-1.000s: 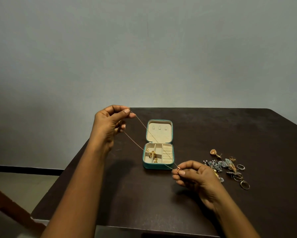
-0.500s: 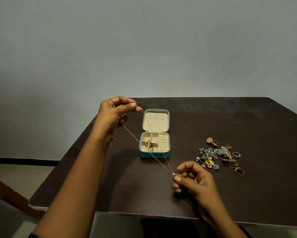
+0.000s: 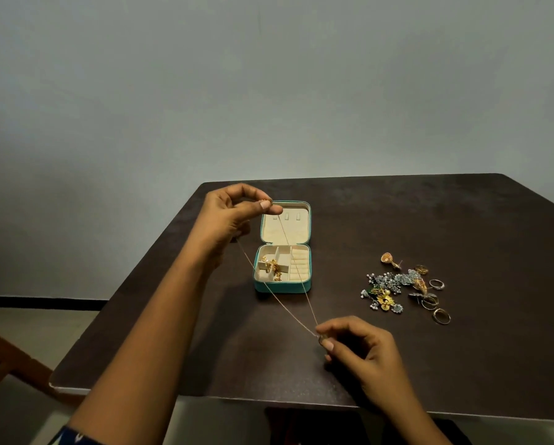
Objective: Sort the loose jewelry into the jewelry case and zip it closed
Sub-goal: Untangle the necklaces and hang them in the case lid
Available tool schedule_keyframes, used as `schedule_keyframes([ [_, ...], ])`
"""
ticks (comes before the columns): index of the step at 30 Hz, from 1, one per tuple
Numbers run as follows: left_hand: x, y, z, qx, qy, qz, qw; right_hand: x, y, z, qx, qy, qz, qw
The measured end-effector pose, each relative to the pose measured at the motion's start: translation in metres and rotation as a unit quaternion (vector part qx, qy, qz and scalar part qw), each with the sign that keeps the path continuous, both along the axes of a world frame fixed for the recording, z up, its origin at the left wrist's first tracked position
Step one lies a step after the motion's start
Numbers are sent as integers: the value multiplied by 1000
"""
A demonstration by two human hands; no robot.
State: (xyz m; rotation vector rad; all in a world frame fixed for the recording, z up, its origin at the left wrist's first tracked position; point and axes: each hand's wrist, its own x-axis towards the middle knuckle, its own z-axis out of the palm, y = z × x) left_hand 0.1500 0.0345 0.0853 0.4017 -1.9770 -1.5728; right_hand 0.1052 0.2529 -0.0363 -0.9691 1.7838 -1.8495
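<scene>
A small teal jewelry case lies open on the dark table, its cream lid tilted back. Gold pieces sit in its left compartments. A thin gold chain is stretched taut above the case as a doubled strand. My left hand pinches one end above the case's lid at its left edge. My right hand pinches the other end near the table's front, in front of the case. A pile of loose jewelry with earrings and several rings lies to the right.
A grey wall stands behind the table. Part of a wooden chair shows at the lower left. The table's front edge runs just below my right hand.
The view has shifted, so the table sits lower and nearer. My right hand has drawn back toward the front edge, lengthening the taut chain; my left hand now sits by the lid.
</scene>
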Motion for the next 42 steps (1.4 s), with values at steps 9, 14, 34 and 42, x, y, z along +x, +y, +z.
schedule_keyframes([
  [9, -56, 1, 2, -27, -63, -45, 997, 2, 7, -4, 45, 113, -74, 990],
  [14, -93, 0, -5, -83, -94, -78, 989, -8, 7, -5, 82, 134, -88, 984],
  [34, -187, -13, -40, -445, -272, -86, 849, -47, -6, -16, 210, 183, -89, 956],
  [42, -199, -19, -61, -619, -310, -73, 718, -47, -8, -17, 210, 211, -73, 952],
])
